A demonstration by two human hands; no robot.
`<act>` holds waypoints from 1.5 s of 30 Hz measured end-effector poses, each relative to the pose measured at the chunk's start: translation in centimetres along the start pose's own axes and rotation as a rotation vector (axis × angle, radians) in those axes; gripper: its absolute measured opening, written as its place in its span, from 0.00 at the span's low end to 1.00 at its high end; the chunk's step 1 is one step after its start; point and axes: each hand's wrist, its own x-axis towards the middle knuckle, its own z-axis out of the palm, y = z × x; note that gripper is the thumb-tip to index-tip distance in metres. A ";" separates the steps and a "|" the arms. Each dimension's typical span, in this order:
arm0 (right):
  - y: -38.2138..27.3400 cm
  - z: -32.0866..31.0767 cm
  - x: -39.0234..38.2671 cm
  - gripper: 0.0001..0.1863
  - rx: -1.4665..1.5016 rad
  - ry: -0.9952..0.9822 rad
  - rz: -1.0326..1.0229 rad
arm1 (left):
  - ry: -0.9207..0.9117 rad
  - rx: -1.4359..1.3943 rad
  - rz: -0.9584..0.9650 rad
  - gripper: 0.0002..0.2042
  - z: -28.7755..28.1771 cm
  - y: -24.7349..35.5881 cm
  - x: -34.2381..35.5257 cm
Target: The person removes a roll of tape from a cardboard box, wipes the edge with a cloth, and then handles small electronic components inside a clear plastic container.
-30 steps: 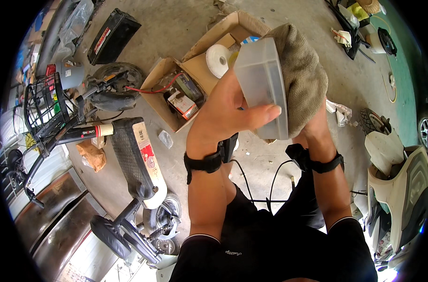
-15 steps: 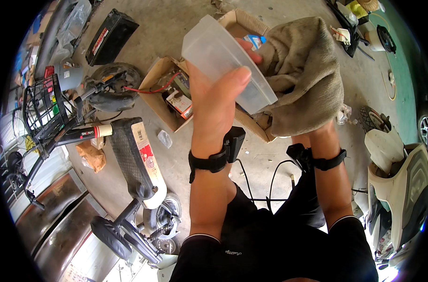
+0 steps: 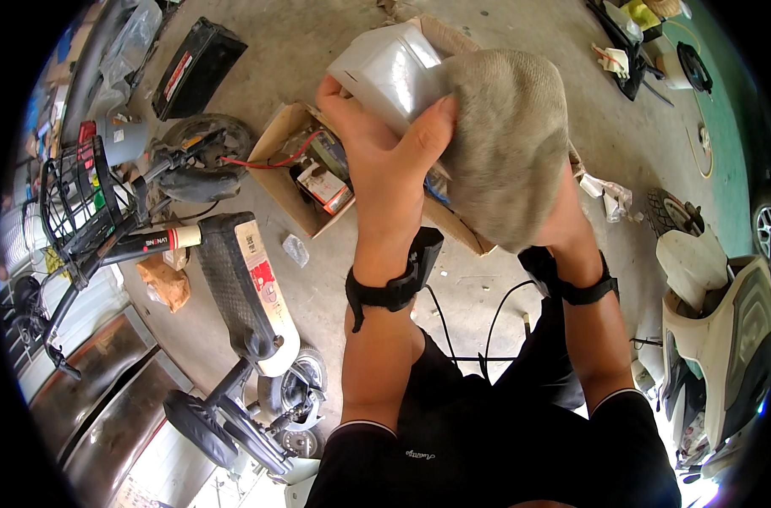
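Note:
My left hand [image 3: 385, 140] is closed around a clear plastic box [image 3: 389, 72], its thumb on the near side. A grey-brown cloth [image 3: 508, 140] is draped over my right hand [image 3: 563, 216] and pressed against the right end of the box. The cloth hides most of the right hand's fingers; the wrist and the heel of the hand show below it. Both hands are raised above a cardboard box [image 3: 461, 229] on the floor, which the cloth and plastic box largely cover.
To the left stands an open cardboard box [image 3: 271, 157] with small packages and a red cable. An electric scooter [image 3: 237, 279] lies beside it, with a black battery [image 3: 199, 68] beyond. A white scooter body [image 3: 715, 330] is at the right; a bucket [image 3: 677, 72] stands at far right.
The cloth has moved left from beside the plastic box onto its right end. The box has turned in my left hand, and my right hand has come closer to it.

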 end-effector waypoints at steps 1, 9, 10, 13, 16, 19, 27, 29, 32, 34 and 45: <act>0.1 -0.1 0.1 0.44 -0.017 -0.033 -0.014 | -0.011 0.019 -0.010 0.38 0.0 0.0 0.0; -0.7 0.3 0.1 0.37 -0.255 0.026 0.042 | -0.111 0.070 -0.080 0.36 0.0 0.5 -0.1; -0.8 0.3 0.1 0.33 -0.274 0.048 0.045 | -0.132 0.081 -0.091 0.36 -0.3 0.3 -0.1; -1.0 0.6 0.3 0.25 -0.270 0.099 0.069 | -0.177 0.115 -0.122 0.35 -0.8 0.2 0.1; -1.0 1.0 0.3 0.25 -0.215 0.100 0.074 | -0.175 0.156 -0.149 0.34 -0.9 0.4 -0.1; -1.0 1.1 0.4 0.27 -0.240 0.087 0.038 | -0.179 0.174 -0.167 0.34 -1.2 0.5 -0.1; -0.2 0.8 -1.0 0.37 0.079 0.210 0.113 | -0.165 -0.081 -0.173 0.33 -1.8 0.2 0.0; 0.1 0.7 -1.0 0.40 0.109 0.209 0.120 | -0.151 -0.027 -0.163 0.29 -1.9 0.2 0.1; 0.2 0.6 -1.1 0.43 0.108 0.186 0.113 | -0.126 0.052 -0.089 0.27 -1.3 0.1 -0.1; 0.1 0.6 -1.2 0.45 0.095 0.153 0.087 | -0.128 0.019 -0.046 0.26 -1.3 0.1 -0.3; -0.2 1.4 -1.5 0.45 0.355 0.260 0.287 | -0.084 0.023 -0.207 0.33 -1.0 1.1 -0.4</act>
